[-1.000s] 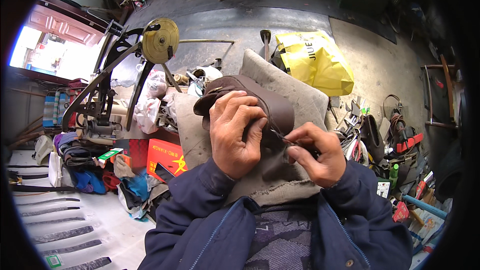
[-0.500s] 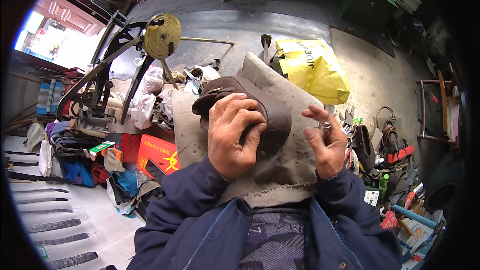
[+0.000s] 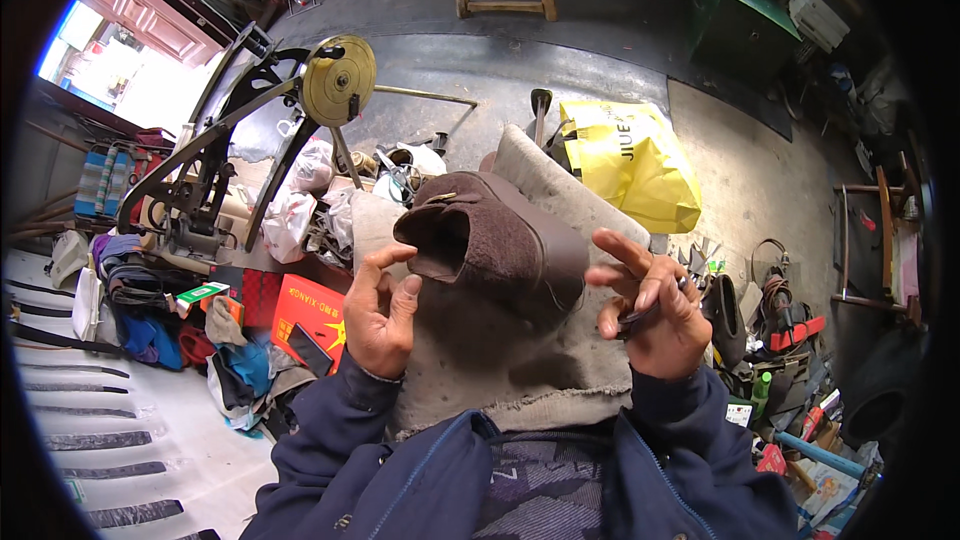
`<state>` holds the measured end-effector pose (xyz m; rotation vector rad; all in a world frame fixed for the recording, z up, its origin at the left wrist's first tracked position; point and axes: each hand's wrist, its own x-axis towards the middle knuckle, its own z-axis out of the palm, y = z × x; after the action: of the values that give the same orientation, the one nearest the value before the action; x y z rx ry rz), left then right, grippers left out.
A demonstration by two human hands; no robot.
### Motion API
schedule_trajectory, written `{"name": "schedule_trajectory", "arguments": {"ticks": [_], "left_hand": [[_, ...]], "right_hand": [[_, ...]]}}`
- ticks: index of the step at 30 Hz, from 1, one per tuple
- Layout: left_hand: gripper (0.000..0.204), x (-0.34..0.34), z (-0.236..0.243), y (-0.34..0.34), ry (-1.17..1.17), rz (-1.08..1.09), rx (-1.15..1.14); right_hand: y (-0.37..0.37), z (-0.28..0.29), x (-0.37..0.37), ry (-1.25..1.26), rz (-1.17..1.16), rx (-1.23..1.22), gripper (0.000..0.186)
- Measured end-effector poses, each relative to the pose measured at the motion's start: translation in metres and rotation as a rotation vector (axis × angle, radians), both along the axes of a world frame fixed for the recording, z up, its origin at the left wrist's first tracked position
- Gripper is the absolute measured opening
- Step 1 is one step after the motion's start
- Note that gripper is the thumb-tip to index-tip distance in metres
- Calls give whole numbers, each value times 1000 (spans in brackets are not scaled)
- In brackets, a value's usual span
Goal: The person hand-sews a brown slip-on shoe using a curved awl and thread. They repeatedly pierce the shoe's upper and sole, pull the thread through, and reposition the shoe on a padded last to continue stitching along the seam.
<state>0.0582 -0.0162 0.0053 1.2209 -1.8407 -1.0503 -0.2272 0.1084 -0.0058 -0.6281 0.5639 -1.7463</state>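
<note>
A dark brown shoe (image 3: 505,235) with a fuzzy upper and a smooth band round its edge lies on the grey apron cloth (image 3: 560,395) over my lap. Its opening faces left. A thin loose thread shows at its right side. My left hand (image 3: 385,315) is just left of the opening, thumb and forefinger apart, nothing between them. To the right of the shoe, my right hand (image 3: 660,310) has its fingers bent around a small dark loop-shaped item (image 3: 636,319), too little of it showing to name. A shiny ring-like band sits on one finger.
A hand-cranked sewing machine (image 3: 230,130) with a yellow wheel stands at the left. Beyond the shoe is a yellow bag (image 3: 635,165). A red box (image 3: 310,315) and cloth scraps (image 3: 240,370) lie left; tools and bottles crowd the right. Farther off stands a wooden stool (image 3: 508,5).
My left hand has let go of the shoe and drawn back left and down, uncovering its opening. My right hand has turned, its fingers now curled, with the dark item showing.
</note>
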Motion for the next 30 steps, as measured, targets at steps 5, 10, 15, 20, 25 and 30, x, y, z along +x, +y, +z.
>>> {"name": "schedule_trajectory", "arguments": {"ticks": [5,10,15,20,25,30], "left_hand": [[44,19,5,7,-241,-132,42],[14,17,8,-6,-177,-151,-72],[29,8,18,-17,469,-159,260],[31,-25,10,-24,1128,-380,536],[30,-25,18,-46,1052,-146,390],[29,30,39,-82,1155,-71,190]], "right_hand": [[-16,23,8,694,-184,407,27],[-20,19,25,1317,-345,291,46],[-23,2,32,1491,-379,324,58],[-23,-5,35,1511,-410,351,54],[-19,-4,35,1489,-417,365,51],[-18,-8,43,1408,-418,330,44]]}}
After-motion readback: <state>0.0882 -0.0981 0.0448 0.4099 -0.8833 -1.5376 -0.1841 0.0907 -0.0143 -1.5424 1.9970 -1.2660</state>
